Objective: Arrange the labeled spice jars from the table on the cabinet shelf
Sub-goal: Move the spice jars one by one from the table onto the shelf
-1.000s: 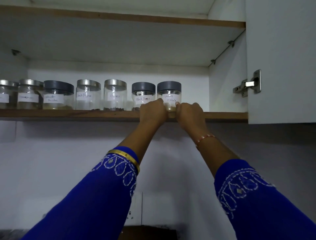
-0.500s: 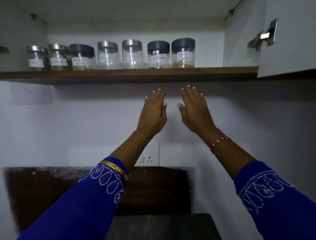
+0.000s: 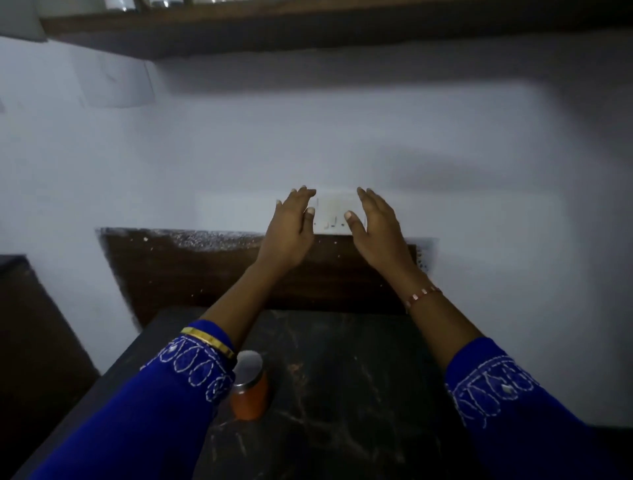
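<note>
One spice jar [image 3: 249,390] with a metal lid and orange-red contents stands on the dark stone table [image 3: 342,394], just right of my left sleeve. My left hand [image 3: 291,229] and my right hand [image 3: 376,229] hang in the air in front of the wall, palms facing each other, fingers straight, holding nothing. Both are well above and behind the jar. The wooden cabinet shelf [image 3: 308,24] runs along the top edge; only the bottoms of the shelved jars [image 3: 137,4] show there.
A white switch and socket plate [image 3: 334,217] sits on the wall between my hands. A dark brown panel [image 3: 191,270] backs the table. A dark surface [image 3: 20,325] lies to the left, lower than the table.
Both hands have let go of the jar on the shelf and come down, empty, in front of the wall. The view has tilted down, bringing the table and the orange jar into sight.
</note>
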{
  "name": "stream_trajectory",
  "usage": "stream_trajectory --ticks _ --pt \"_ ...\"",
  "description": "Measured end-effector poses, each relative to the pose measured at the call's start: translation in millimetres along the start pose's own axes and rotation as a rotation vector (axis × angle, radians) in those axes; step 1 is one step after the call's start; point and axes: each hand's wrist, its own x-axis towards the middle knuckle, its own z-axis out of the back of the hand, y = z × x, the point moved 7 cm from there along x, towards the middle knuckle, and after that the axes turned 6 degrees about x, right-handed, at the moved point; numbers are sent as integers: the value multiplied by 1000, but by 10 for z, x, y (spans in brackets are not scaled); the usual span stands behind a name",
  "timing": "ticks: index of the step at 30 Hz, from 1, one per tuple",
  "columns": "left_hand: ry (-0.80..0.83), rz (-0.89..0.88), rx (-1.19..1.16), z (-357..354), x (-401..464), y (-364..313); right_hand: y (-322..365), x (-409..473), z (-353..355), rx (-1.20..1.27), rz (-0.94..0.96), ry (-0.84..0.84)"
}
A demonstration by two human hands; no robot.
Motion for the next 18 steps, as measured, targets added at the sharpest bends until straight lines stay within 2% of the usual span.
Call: stream_trajectory --ticks 6,11,18 --pt "103 74 -48 55 -538 706 -111 -495 -813 107 -125 103" --pt "210 231 -101 -52 -982 1338 -111 -906 -1516 119 -239 234" --pt "419 386 -191 -351 -1545 1896 -58 -1476 -2356 -4 -358 550"
